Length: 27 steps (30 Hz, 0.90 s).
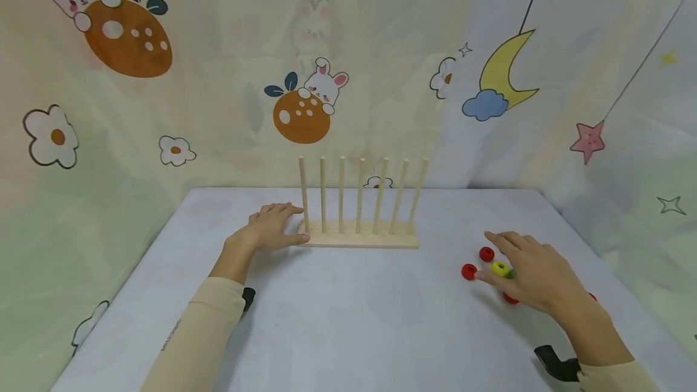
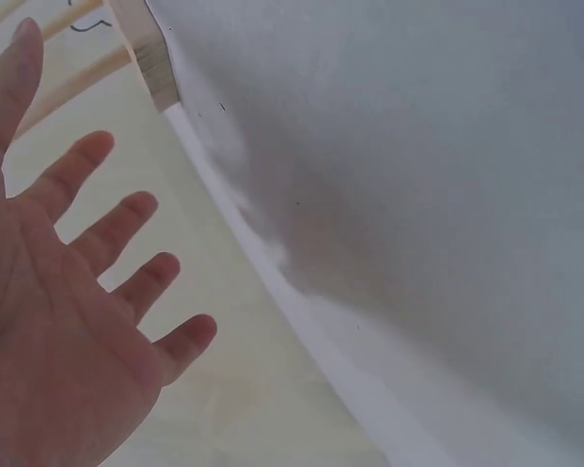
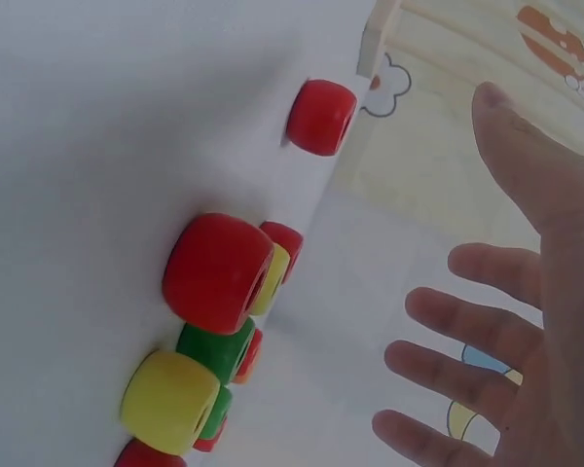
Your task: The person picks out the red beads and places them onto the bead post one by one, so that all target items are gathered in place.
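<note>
A pale wooden rack (image 1: 359, 241) with several upright pegs stands near the back of the table. My left hand (image 1: 268, 228) is at its left end, fingers spread, with the thumb and a fingertip right by the base and the first peg. In the left wrist view, the palm (image 2: 68, 302) faces the camera and holds nothing. Over at the right, my right hand (image 1: 536, 274) hovers with relaxed, spread fingers above a cluster of beads. Among them are a red bead (image 3: 217, 272), a yellow bead (image 3: 169, 402) and a green bead (image 3: 217, 348); the hand hides part of the group.
A white cloth covers the table (image 1: 348, 313). Behind it hangs a backdrop (image 1: 229, 95) printed with rabbits, flowers and a moon. One red bead (image 1: 469, 271) lies at the left edge of the cluster. Each wrist wears a black strap (image 1: 558, 365).
</note>
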Motion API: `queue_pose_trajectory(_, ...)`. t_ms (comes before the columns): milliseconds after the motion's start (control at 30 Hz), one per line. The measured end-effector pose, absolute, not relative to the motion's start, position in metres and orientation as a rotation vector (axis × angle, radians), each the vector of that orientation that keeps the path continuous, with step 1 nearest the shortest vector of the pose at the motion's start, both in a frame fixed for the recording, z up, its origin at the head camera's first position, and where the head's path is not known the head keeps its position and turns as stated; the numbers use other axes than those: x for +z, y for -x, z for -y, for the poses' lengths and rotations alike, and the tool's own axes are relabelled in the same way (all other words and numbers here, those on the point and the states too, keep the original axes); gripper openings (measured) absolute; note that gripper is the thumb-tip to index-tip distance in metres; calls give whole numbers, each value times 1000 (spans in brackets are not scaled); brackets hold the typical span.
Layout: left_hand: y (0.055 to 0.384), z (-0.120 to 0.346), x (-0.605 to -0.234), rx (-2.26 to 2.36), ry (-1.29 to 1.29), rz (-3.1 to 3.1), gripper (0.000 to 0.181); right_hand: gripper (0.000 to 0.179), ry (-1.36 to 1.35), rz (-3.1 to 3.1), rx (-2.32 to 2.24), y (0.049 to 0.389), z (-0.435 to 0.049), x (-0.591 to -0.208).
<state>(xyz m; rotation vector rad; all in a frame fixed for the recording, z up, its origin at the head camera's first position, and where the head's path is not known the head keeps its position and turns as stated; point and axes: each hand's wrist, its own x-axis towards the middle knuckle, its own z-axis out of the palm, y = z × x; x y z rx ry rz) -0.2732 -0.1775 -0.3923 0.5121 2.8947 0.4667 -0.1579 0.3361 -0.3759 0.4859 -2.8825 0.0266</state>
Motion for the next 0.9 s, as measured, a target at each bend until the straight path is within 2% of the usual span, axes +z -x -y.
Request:
queue_pose_trajectory(500, 288, 177, -391, 523, -502, -2787, 69, 84, -423, 3035, 154, 144, -356, -388)
queue_pose_trajectory(900, 294, 187, -389, 644, -505, -2696, 57, 56, -507, 3119, 287, 140, -361, -390)
